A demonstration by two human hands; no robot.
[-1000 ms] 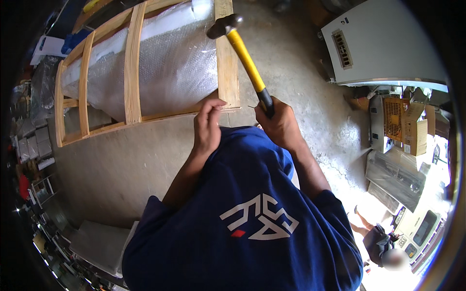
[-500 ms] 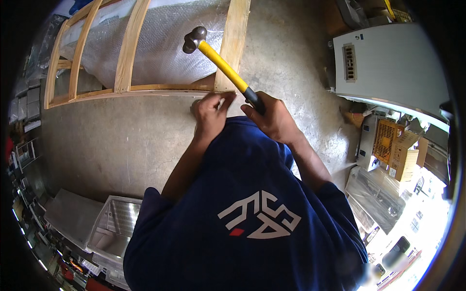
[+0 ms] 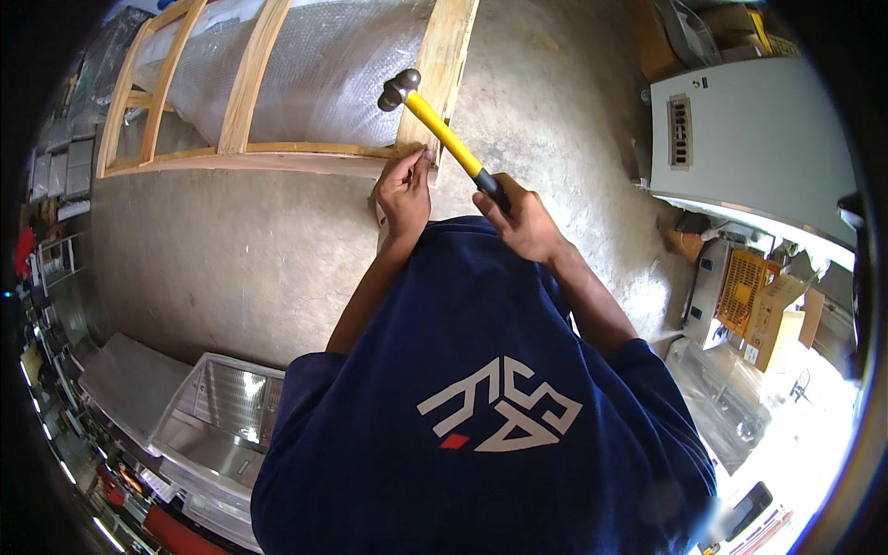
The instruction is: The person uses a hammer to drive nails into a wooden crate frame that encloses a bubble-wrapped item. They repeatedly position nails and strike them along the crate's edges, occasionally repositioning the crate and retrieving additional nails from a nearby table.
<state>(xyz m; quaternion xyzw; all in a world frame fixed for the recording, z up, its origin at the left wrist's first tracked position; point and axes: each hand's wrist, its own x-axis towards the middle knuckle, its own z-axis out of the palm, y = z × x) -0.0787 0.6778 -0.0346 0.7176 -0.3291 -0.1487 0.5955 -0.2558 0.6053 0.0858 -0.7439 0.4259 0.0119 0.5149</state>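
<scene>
My right hand grips the black end of a ball-peen hammer with a yellow shaft. Its dark metal head is raised over the near right corner of a wooden crate. At that corner my left hand is closed in a pinch, thumb and fingertips against the wood. Whatever sits between those fingertips is too small to make out. Inside the crate's slats lies a large bulk wrapped in bubble wrap.
Bare concrete floor lies left of me. A large pale metal cabinet stands at the right, with an orange plastic crate and a cardboard box nearer. A shiny open metal bin is at the lower left.
My left hand has moved up and slightly right, and its fingertips now meet the crate's corner. The hammer has shifted a little right, its head lower in view.
</scene>
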